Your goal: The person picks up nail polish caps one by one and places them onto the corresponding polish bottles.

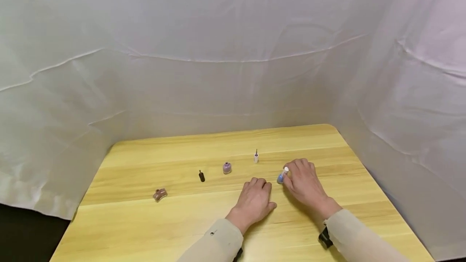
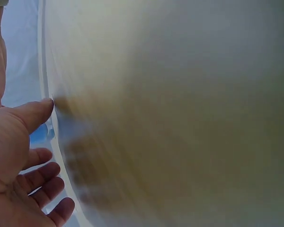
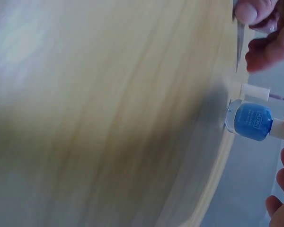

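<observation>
My right hand [image 1: 306, 184] holds the white cap of a blue nail polish bottle [image 3: 253, 122] between thumb and fingers. In the right wrist view the bottle's base is right at the tabletop, and the cap end disappears into the fingers; from the head view the bottle leans slightly. To its left, my left hand [image 1: 253, 200] rests on the table, palm down, with loosely bent fingers and the thumb out to the side. Nothing shows in that hand in the left wrist view, where its fingertips [image 2: 62, 212] are at the table surface.
Farther back stand a white brush cap [image 1: 256, 157], brush up, and an uncapped purple polish bottle [image 1: 227, 168]. Left of them are a black brush cap [image 1: 202, 176] and an uncapped brown star-shaped bottle [image 1: 159, 194]. Pale curtains [image 1: 233, 92] surround the wooden table [image 1: 138, 229].
</observation>
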### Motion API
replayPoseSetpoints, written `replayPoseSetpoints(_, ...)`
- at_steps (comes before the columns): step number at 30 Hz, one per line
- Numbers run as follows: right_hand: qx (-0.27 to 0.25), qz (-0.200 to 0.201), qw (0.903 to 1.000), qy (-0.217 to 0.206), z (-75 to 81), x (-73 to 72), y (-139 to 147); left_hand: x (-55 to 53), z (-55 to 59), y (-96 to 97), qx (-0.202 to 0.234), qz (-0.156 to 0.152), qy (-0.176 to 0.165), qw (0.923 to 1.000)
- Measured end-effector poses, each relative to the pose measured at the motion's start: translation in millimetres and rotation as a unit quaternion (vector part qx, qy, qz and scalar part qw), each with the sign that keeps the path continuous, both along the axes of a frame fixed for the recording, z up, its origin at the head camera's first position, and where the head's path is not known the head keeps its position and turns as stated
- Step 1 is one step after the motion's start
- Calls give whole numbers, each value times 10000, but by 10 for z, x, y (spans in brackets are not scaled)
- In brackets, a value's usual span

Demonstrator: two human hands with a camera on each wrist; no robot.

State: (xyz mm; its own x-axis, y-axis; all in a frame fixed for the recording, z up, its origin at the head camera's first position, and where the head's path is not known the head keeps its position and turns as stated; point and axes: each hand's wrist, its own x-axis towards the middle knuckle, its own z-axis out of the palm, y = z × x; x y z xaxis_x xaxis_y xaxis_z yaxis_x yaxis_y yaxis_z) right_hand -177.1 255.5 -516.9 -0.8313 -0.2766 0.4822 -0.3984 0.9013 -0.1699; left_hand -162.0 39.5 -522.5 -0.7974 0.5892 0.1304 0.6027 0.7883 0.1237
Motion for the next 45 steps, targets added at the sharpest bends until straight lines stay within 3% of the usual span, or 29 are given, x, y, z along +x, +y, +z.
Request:
replayPoseSetpoints(10,61,-17,9999,133,-16,-21,29,-68,39,303,-121,66,-258,9996)
replayPoseSetpoints(23,-95,-414,9988,-233,24,-80,214,-133,48,627,-338,220,-324,9987)
replayPoseSetpoints(34,148,-345,9993,15,16,-141,328,-191,65,745,-465,336,-417,9975)
replayPoseSetpoints(45,44,-433,9989,-146,-5,-198,343,-227,58,771,-574,372,-402,9969)
